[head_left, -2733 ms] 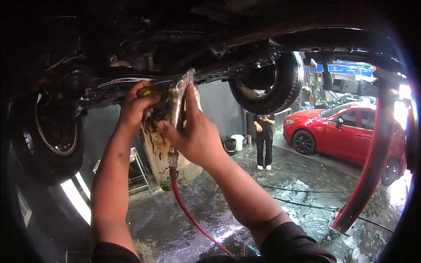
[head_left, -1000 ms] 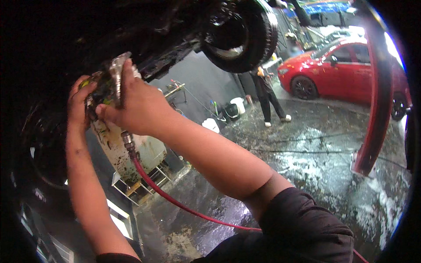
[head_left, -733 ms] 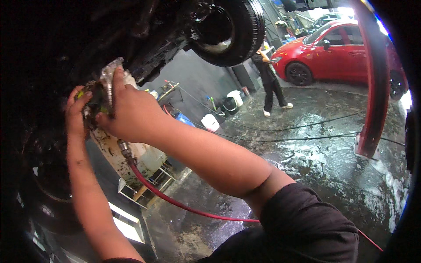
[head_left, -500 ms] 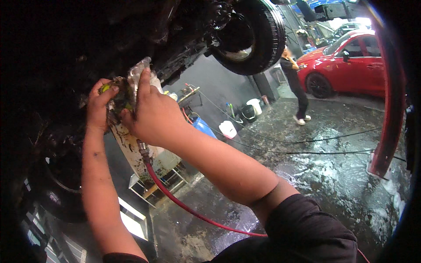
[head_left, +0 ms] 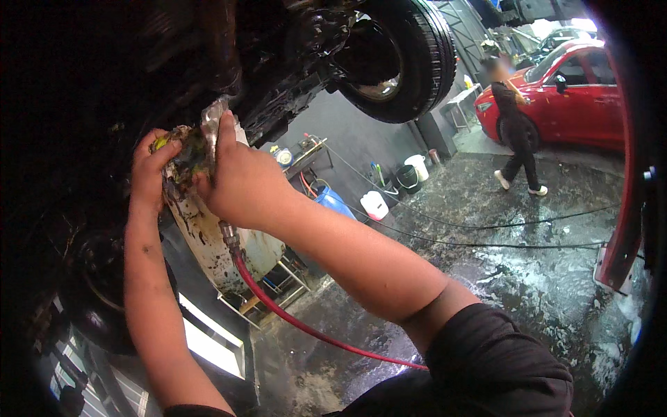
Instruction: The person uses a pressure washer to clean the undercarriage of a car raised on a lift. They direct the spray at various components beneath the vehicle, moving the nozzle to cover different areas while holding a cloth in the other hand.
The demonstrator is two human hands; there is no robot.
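Both my hands are raised together beneath the dark underside of a lifted vehicle (head_left: 278, 62). My left hand (head_left: 148, 174) is closed around a grimy rag or sponge (head_left: 187, 153) with yellow-green patches; dirt hides its exact kind. Beside it, my right hand (head_left: 244, 182) grips a silver air tool (head_left: 211, 124), index finger laid along its body. A metal coupling (head_left: 230, 236) joins the tool to a red hose (head_left: 299, 328) that trails down to the right. Behind the hands is a cream container (head_left: 208, 240) streaked with black grime; whether it touches them I cannot tell.
A wheel (head_left: 396, 66) hangs at upper right. Beyond are a blue drum (head_left: 333, 201), a white jug (head_left: 374, 206), buckets (head_left: 408, 179) and a red lift post (head_left: 618, 229). Black hoses cross the wet, foamy floor (head_left: 500, 278). A person (head_left: 514, 125) is near a red car (head_left: 583, 94).
The person in the background has moved right, in front of the red car. My view has shifted slightly; both hands keep their holds with little change of place.
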